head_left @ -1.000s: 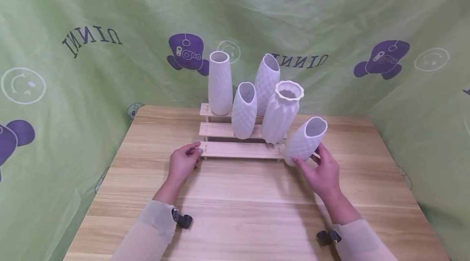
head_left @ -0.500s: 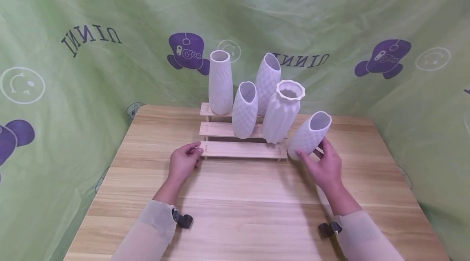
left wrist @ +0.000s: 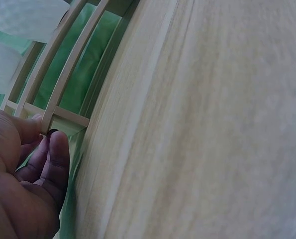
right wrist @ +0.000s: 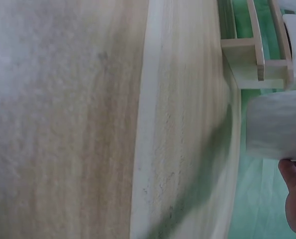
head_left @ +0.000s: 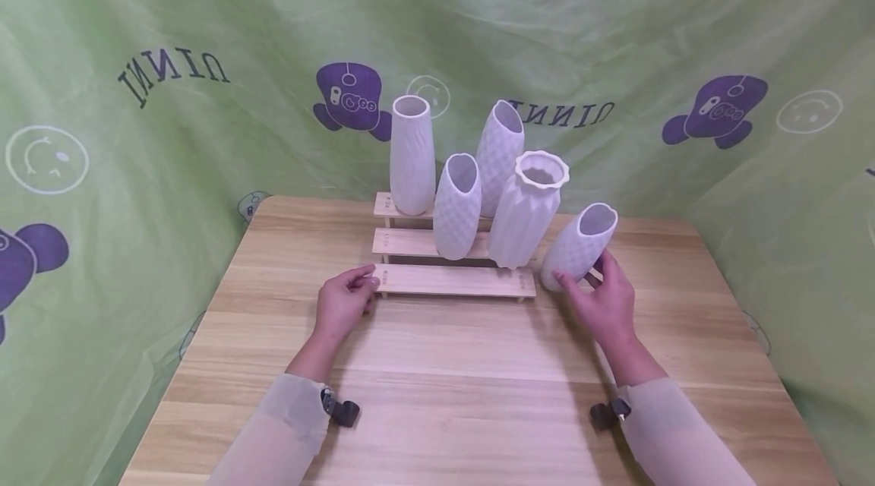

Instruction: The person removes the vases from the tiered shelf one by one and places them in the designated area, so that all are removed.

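In the head view, my right hand [head_left: 604,307] holds a white diamond-textured vase [head_left: 574,250] by its lower side, just right of a three-tier wooden stand [head_left: 451,281]. This vase tilts to the right; its base [right wrist: 272,127] appears raised off the table in the right wrist view. My left hand [head_left: 344,307] pinches the left end of the lowest board between thumb and fingers, clearer in the left wrist view. On the middle tier stand a small diamond-textured vase [head_left: 456,213] and a ruffled-rim vase [head_left: 522,216]. A tall vase [head_left: 412,159] and another diamond-textured one [head_left: 500,144] occupy the top tier.
A wood-grain table [head_left: 437,402] lies under everything. Green printed fabric [head_left: 273,30] hangs behind it and on both sides. The lowest board bears no vase. The ruffled-rim vase is close to the held one.
My right hand has moved the vase slightly right and away from me, off the right end of the lowest board, tipping it a little more upright. My left hand has stayed in place.
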